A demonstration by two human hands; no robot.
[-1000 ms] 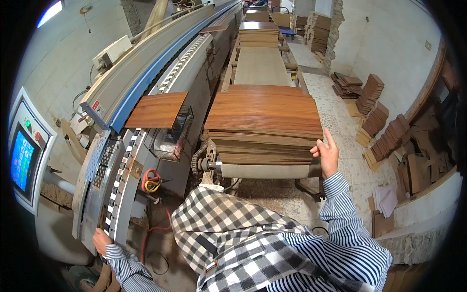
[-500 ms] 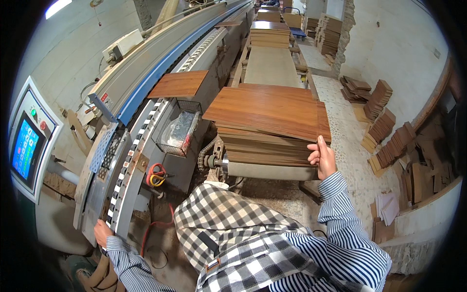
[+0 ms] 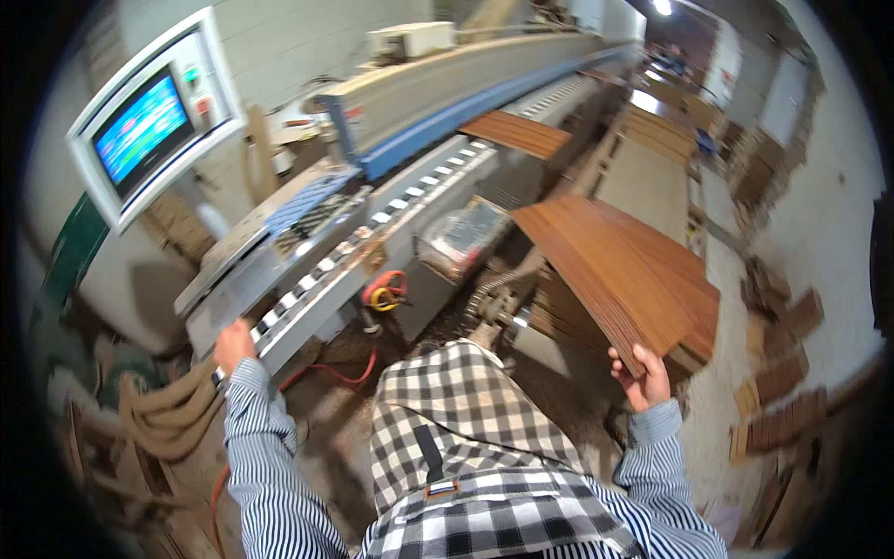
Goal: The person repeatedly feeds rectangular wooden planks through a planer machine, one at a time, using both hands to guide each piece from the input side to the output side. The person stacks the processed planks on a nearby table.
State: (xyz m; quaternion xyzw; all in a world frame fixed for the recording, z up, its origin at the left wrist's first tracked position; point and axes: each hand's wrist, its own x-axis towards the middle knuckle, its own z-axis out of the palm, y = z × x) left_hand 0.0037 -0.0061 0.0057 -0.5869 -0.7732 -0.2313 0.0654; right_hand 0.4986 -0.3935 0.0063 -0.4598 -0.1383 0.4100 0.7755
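Note:
My right hand pinches the near corner of a reddish-brown wood-grain board, thumb on top and fingers beneath. The board is tilted, its near edge lifted off a stack of similar boards on the roller conveyor. My left hand is closed around the near end of the long machine's metal bed, beside the black-and-white feed chain. Farther along that chain, another brown board lies partly under the blue-edged beam.
A control panel with a lit screen stands at left. A wire basket holding a plastic bag and red-and-yellow-handled scissors hang on the machine's side. More board stacks line the right wall. A red hose trails below.
My right hand has lifted the top board's near edge off the stack and tilted it. The view has swung left. My left hand stays at the machine's end.

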